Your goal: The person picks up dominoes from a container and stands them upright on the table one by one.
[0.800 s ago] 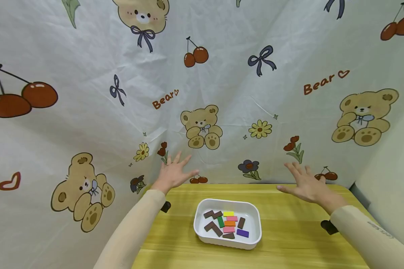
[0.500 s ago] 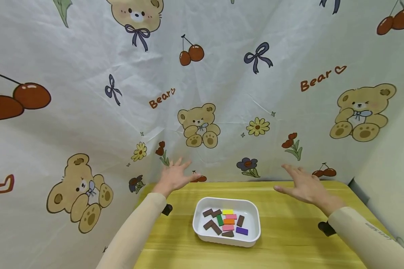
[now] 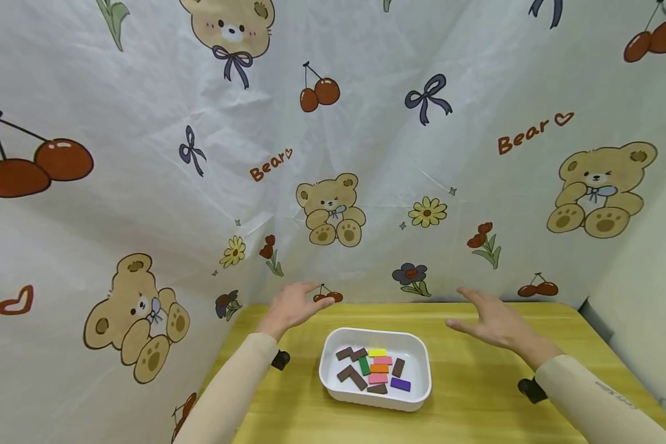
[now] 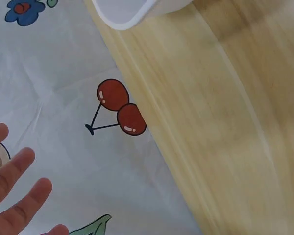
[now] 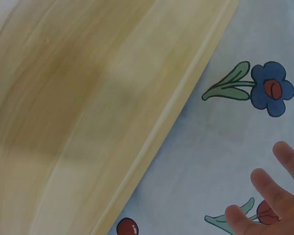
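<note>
A white plastic tray (image 3: 333,394) stands on the wooden table, holding several small flat blocks. Among them are brown blocks (image 3: 358,379), a green block (image 3: 364,365), a yellow block (image 3: 377,353), an orange block (image 3: 379,369), pink blocks (image 3: 378,378) and a purple block (image 3: 401,385). My left hand (image 3: 294,306) hovers beyond the tray's left side, holding nothing. To the right of the tray my right hand (image 3: 494,320) is raised over the table, also bare, its thumb apart from the fingers. In both wrist views the fingers look extended.
The yellowish wooden table (image 3: 466,394) ends at a hanging pale cloth (image 3: 366,135) printed with bears, cherries and flowers. More cloth hangs at the left. A dark wrist camera (image 3: 280,360) sits under the left forearm, another camera (image 3: 531,390) under the right.
Both hands have come down and slightly inward toward the tray, and their fingers look less spread in the head view. The tray and its blocks stay in place.
</note>
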{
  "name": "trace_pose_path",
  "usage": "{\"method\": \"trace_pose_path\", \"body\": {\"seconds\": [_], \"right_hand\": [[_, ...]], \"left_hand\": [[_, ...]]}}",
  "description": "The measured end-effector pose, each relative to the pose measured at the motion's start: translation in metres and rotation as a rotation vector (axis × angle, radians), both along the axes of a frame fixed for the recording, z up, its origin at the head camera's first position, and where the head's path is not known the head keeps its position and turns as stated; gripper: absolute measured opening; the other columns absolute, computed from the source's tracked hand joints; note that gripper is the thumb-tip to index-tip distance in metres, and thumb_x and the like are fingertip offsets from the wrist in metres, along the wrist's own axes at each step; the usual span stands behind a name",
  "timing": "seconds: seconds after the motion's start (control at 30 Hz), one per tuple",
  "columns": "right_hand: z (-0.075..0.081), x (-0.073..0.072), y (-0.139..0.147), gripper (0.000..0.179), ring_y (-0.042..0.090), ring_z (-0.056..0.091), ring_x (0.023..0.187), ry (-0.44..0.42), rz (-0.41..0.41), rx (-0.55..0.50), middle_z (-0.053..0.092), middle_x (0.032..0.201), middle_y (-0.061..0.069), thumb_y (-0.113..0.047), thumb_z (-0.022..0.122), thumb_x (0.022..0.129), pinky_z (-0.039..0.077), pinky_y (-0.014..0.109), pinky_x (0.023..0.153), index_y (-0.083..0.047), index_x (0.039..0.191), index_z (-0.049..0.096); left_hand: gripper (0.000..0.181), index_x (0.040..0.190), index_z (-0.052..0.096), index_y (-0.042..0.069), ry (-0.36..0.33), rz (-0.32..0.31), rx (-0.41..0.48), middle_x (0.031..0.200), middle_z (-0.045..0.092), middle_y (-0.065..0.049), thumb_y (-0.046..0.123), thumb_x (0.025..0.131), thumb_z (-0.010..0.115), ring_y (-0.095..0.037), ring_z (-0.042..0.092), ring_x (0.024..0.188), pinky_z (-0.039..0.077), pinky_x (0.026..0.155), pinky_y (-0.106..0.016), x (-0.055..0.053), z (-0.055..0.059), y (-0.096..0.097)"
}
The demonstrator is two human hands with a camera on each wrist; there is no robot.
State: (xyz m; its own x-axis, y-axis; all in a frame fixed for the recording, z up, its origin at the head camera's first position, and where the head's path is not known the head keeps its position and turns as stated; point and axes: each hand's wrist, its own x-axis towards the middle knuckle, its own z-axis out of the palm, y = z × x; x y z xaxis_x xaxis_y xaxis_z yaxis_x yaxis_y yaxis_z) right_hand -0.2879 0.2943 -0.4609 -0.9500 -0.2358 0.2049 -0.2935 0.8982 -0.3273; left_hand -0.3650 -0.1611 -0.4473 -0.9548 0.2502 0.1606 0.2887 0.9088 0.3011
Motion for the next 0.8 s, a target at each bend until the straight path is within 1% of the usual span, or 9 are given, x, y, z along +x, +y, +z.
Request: {"method": "trace_pose_path", "body": {"seconds": [0.07, 0.13, 0.2, 0.3, 0.37, 0.47, 0.57, 0.67, 0.8], "right_hand": [[-0.001, -0.001, -0.002, 0.092, 0.057, 0.047, 0.134, 0.012, 0.005, -0.009, 0.049, 0.150, 0.031, -0.067, 0.064, 0.091, 0.043, 0.076, 0.100, -0.002, 0.153, 0.043], [-0.005, -0.003, -0.005, 0.094, 0.056, 0.049, 0.132, 0.007, 0.005, -0.017, 0.052, 0.148, 0.031, -0.069, 0.064, 0.091, 0.043, 0.075, 0.100, -0.001, 0.153, 0.044], [-0.010, -0.004, -0.009, 0.095, 0.054, 0.052, 0.130, -0.002, 0.002, -0.018, 0.055, 0.144, 0.029, -0.071, 0.063, 0.089, 0.045, 0.074, 0.099, -0.002, 0.152, 0.046], [-0.020, -0.005, -0.016, 0.096, 0.052, 0.056, 0.126, -0.005, 0.008, -0.027, 0.059, 0.141, 0.026, -0.074, 0.064, 0.087, 0.047, 0.072, 0.098, -0.004, 0.151, 0.047], [-0.024, -0.006, -0.019, 0.093, 0.050, 0.059, 0.124, 0.009, 0.018, -0.042, 0.061, 0.139, 0.025, -0.072, 0.067, 0.087, 0.049, 0.072, 0.096, -0.005, 0.150, 0.050], [-0.030, -0.006, -0.024, 0.091, 0.048, 0.060, 0.122, 0.021, 0.031, -0.068, 0.062, 0.137, 0.023, -0.070, 0.068, 0.087, 0.050, 0.070, 0.096, -0.006, 0.149, 0.051], [-0.035, -0.006, -0.030, 0.090, 0.046, 0.062, 0.120, 0.028, 0.042, -0.087, 0.064, 0.134, 0.022, -0.070, 0.069, 0.086, 0.051, 0.068, 0.095, -0.005, 0.147, 0.053], [-0.039, -0.005, -0.035, 0.090, 0.042, 0.063, 0.118, 0.027, 0.043, -0.094, 0.065, 0.131, 0.019, -0.072, 0.069, 0.085, 0.054, 0.065, 0.093, -0.007, 0.145, 0.055], [-0.041, -0.005, -0.042, 0.086, 0.038, 0.065, 0.115, 0.033, 0.049, -0.093, 0.066, 0.129, 0.016, -0.072, 0.069, 0.084, 0.056, 0.061, 0.089, -0.009, 0.143, 0.058]], "left_hand": [[0.086, 0.147, 0.059, 0.028, -0.014, 0.001, 0.053, 0.149, 0.061, -0.001, 0.087, 0.084, 0.051, -0.031, 0.054, 0.139, 0.047, 0.111, -0.056, 0.000, -0.003, -0.001], [0.084, 0.147, 0.059, 0.028, -0.035, 0.000, 0.100, 0.149, 0.061, 0.000, 0.084, 0.085, 0.054, -0.030, 0.054, 0.139, 0.046, 0.113, -0.055, 0.001, -0.006, -0.001], [0.083, 0.145, 0.061, 0.026, -0.064, 0.000, 0.159, 0.147, 0.062, -0.003, 0.083, 0.085, 0.056, -0.031, 0.055, 0.138, 0.046, 0.113, -0.055, 0.004, -0.011, -0.003], [0.081, 0.140, 0.066, 0.021, -0.085, 0.009, 0.233, 0.141, 0.066, -0.006, 0.081, 0.086, 0.058, -0.033, 0.058, 0.133, 0.048, 0.110, -0.056, 0.009, -0.024, -0.006], [0.080, 0.135, 0.069, 0.018, -0.090, 0.017, 0.275, 0.136, 0.069, -0.008, 0.081, 0.086, 0.058, -0.034, 0.060, 0.130, 0.050, 0.107, -0.057, 0.011, -0.033, -0.008], [0.077, 0.131, 0.072, 0.018, -0.085, 0.022, 0.300, 0.132, 0.070, -0.007, 0.079, 0.087, 0.059, -0.032, 0.063, 0.125, 0.053, 0.102, -0.055, 0.013, -0.049, -0.009], [0.073, 0.130, 0.073, 0.021, -0.098, 0.024, 0.334, 0.127, 0.072, -0.005, 0.079, 0.087, 0.059, -0.029, 0.065, 0.118, 0.056, 0.095, -0.051, 0.015, -0.060, -0.008], [0.071, 0.128, 0.073, 0.022, -0.115, 0.025, 0.373, 0.122, 0.073, -0.005, 0.078, 0.088, 0.059, -0.026, 0.066, 0.113, 0.058, 0.090, -0.047, 0.017, -0.068, -0.006], [0.067, 0.127, 0.074, 0.020, -0.128, 0.021, 0.420, 0.119, 0.073, -0.005, 0.074, 0.090, 0.059, -0.024, 0.066, 0.110, 0.058, 0.088, -0.045, 0.018, -0.078, -0.003]]}}
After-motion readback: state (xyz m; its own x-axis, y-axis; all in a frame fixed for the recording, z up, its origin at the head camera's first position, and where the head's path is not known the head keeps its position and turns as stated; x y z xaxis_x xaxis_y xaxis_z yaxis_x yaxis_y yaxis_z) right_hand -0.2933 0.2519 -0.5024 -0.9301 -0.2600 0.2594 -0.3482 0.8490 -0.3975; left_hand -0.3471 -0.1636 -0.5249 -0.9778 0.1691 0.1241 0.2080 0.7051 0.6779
